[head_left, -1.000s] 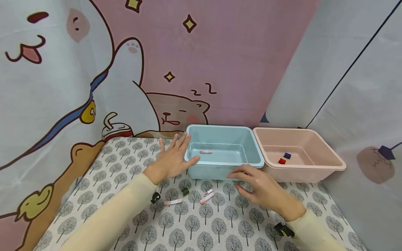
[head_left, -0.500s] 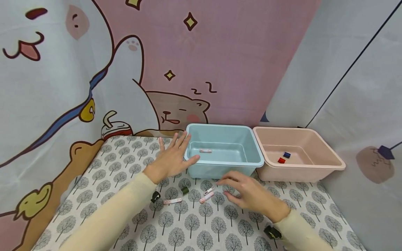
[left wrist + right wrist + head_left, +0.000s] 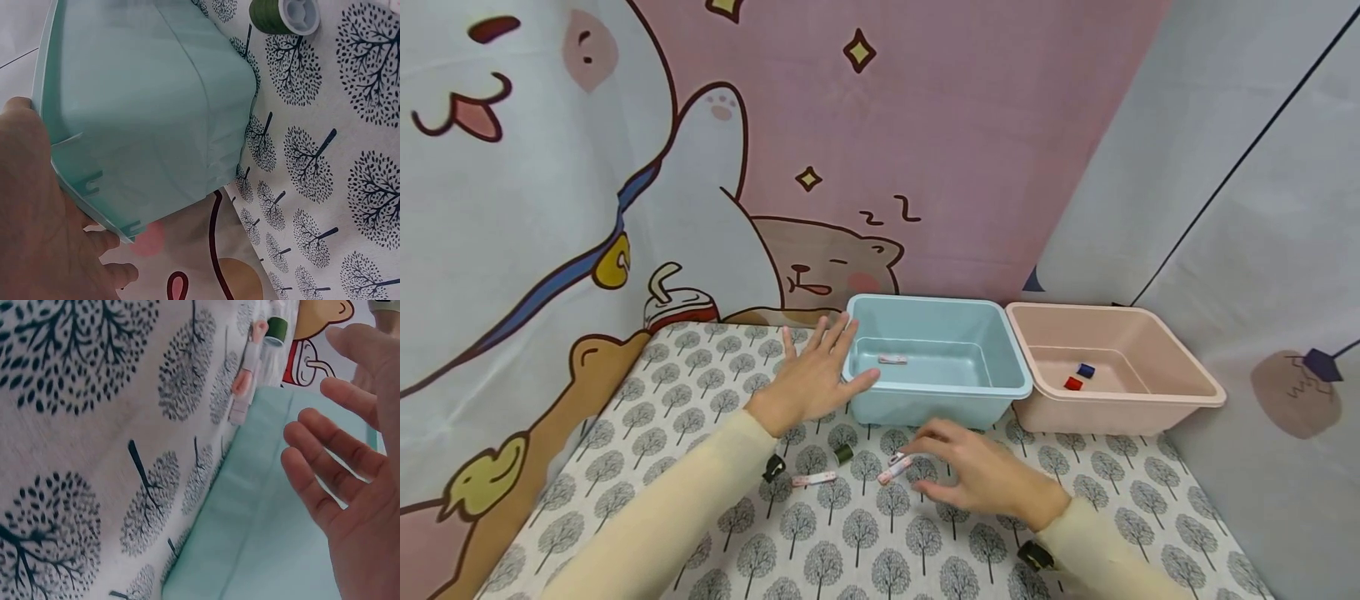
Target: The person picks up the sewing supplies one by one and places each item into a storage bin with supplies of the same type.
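My left hand rests on the left rim of the light blue tub, fingers spread, thumb along the front edge. One small pink-and-white bar lies inside that tub. In front of it, my right hand hovers low over the cloth with fingers apart and nothing between them. Its fingertips overlap another pink-and-white bar, which looks like a nail clipper, in the head view. A similar bar lies to the left, near a green thread spool. The left wrist view shows the thread spool on its side.
A pink tub stands against the blue one's right side, with a red piece and a blue piece inside. A tree-print cloth covers the table. Behind hangs a cartoon-printed curtain.
My right hand has come down and left from the blue tub's front rim to the nearest pink-and-white bar. My left hand has stayed on the tub's rim.
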`<state>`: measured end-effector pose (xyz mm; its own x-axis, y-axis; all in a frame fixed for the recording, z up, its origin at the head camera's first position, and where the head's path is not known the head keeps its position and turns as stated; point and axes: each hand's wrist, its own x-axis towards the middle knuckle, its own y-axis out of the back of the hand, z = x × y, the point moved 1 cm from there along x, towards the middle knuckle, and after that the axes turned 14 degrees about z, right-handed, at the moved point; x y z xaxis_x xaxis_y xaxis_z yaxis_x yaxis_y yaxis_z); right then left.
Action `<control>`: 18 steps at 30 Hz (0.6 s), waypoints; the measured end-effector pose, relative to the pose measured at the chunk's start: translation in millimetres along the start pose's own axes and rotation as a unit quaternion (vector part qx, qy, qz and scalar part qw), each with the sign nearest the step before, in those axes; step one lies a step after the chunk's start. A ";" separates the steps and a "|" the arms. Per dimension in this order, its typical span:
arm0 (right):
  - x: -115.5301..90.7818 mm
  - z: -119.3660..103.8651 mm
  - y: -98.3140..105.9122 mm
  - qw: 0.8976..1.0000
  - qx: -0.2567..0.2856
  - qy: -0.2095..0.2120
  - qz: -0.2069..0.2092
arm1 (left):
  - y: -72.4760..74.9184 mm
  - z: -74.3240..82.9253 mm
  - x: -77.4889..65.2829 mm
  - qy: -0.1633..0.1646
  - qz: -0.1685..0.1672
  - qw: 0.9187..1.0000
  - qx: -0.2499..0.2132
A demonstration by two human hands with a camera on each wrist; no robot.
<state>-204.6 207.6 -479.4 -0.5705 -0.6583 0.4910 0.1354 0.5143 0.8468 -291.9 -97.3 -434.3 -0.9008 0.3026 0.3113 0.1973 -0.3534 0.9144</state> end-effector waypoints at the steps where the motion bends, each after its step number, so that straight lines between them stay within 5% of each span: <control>1: 0.3 -0.4 -2.1 1.000 0.005 -0.007 -0.006 | -0.3 -0.2 0.1 -0.001 0.001 1.000 0.000; 9: 3.4 -3.1 -16.5 0.997 0.000 -0.045 -0.056 | 1.4 0.5 0.3 -0.002 -0.005 1.000 0.001; 18: 4.7 -2.9 -27.7 0.997 -0.020 -0.041 -0.069 | 1.9 1.6 0.0 0.004 -0.006 1.000 -0.004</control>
<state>-208.7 188.7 -499.9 -0.6505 -0.6732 0.3517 0.0821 0.3979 0.9137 -291.0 -96.5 -432.2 -0.9067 0.2994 0.2971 0.1826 -0.3564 0.9163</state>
